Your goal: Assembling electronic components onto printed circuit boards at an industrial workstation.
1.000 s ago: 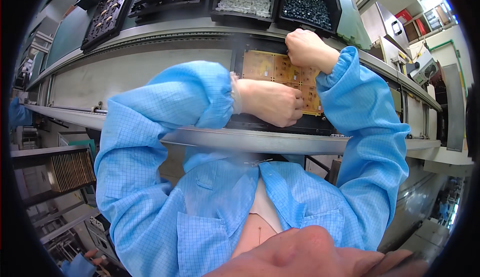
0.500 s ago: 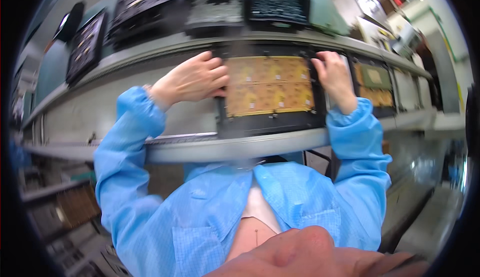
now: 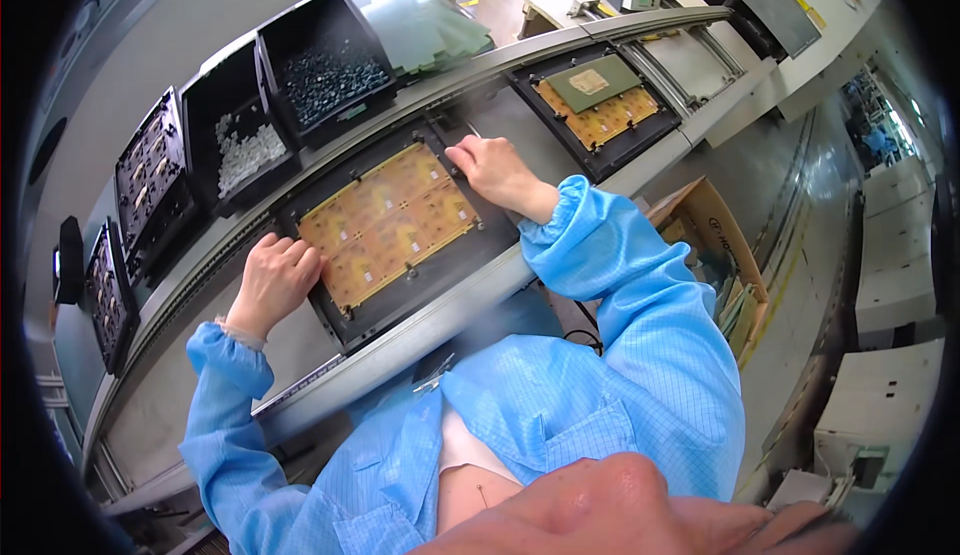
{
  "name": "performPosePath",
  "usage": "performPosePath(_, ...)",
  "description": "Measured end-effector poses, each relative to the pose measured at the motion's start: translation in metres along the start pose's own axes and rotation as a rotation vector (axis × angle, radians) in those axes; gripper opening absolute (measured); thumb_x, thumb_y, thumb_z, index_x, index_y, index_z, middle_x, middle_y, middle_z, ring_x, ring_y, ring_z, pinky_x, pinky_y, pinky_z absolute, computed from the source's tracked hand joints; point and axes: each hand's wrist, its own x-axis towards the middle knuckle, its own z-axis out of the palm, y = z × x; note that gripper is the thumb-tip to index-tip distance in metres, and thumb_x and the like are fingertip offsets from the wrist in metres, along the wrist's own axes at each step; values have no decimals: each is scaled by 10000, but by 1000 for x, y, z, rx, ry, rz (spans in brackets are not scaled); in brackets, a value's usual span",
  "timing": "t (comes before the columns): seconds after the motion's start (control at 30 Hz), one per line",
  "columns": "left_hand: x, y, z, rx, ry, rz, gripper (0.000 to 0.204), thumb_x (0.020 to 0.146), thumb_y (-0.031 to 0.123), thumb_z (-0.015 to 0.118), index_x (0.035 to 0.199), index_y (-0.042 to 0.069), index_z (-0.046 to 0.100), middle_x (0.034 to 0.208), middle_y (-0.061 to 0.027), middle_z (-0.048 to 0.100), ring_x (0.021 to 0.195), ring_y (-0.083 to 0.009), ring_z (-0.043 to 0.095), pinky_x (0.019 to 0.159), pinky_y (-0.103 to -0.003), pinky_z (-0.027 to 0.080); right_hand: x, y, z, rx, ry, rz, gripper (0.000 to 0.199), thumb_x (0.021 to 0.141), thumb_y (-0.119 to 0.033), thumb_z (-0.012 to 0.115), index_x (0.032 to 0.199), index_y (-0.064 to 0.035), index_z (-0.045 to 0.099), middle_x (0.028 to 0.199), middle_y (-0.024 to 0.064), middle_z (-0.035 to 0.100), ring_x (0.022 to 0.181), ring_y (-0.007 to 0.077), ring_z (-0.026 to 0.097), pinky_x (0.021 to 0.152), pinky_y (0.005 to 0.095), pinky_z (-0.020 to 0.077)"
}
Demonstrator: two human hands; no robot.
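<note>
Here the hands [image 3: 275, 283] flank the black tray [image 3: 425, 283], both curled, though whether they grip it I cannot tell.

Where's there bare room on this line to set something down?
Two patches on the line: between the near pallet and far pallet, partly hidden by the right hand; and left of the left hand, between the rails. Crowded: behind it, where bins and trays stand close together.

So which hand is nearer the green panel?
Right. The right hand is left of the green panel, across a gap; the left hand is farther left, at the left edge of the black frame between them.
</note>
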Motion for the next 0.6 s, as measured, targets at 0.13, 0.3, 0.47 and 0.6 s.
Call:
performPosePath(0.13,-13,-1,-14,23,-75,-80,269,867,140,692,686,92,500,655,-57,523,630,-243,547,622,-381,430,-1,-12,4,91,-93,-68,302,980,-301,618,968,-11,702,899,238,703,861,431,673,727,482,531)
performPosePath(0.3,-32,-10,-37,-29,-162,-269,284,909,136,630,668,60,498,654,-106,531,620,-312,540,629,-413,431,-7,-15,20,164,-170,-241,346,972,-285,635,1148,11,662,966,258,703,920,446,671,789,476,544)
performPosePath(0.47,-35,2,-51,-2,14,-437,81,918,93,623,868,43,585,671,-107,545,618,-318,537,619,-400,416,-3,16,-80,55,132,-213,243,937,-238,673,1068,-37,712,898,196,725,794,350,706,725,413,558)
performPosePath(0.6,-7,26,-53,-27,31,-560,187,852,29,669,1032,51,621,728,-103,576,670,-319,576,631,-382,460,14,141,-178,-269,630,-83,154,918,-191,670,924,-56,743,893,157,722,831,329,691,745,413,540)
